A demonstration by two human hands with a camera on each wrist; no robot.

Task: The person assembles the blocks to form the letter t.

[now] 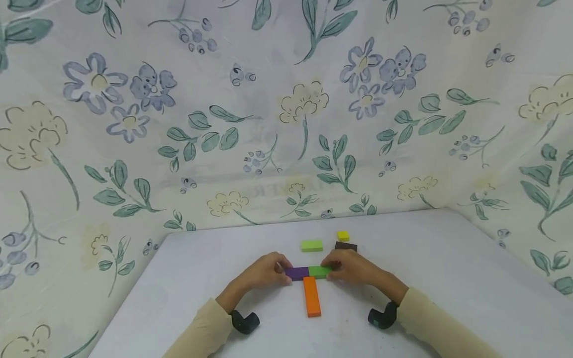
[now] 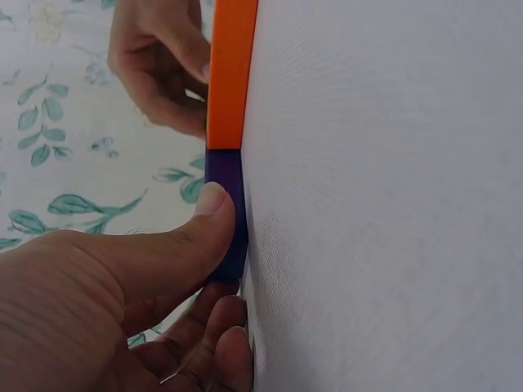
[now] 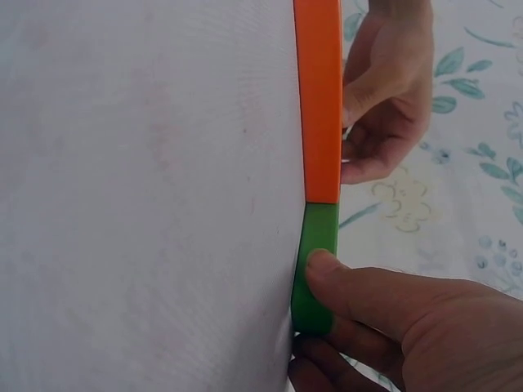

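Observation:
A purple block (image 1: pixel 297 273) and a green block (image 1: pixel 318 272) lie end to end in a row on the white table. An orange block (image 1: pixel 312 297) runs from their joint toward the person, making a T. My left hand (image 1: pixel 267 271) pinches the outer end of the purple block; in the left wrist view the thumb lies on the purple block's (image 2: pixel 227 216) near side. With thumb and fingers my right hand (image 1: pixel 351 266) grips the green block's outer end. The right wrist view shows its thumb against the green block (image 3: pixel 317 286), below the orange block (image 3: pixel 320 106).
Behind the row lies a light green block (image 1: pixel 312 245). A small yellow block (image 1: pixel 342 235) sits farther back, and a dark brown block (image 1: pixel 346 245) is partly hidden behind the right hand. Flower-patterned cloth (image 1: pixel 304 124) borders the white table (image 1: pixel 215 253) at the back and sides.

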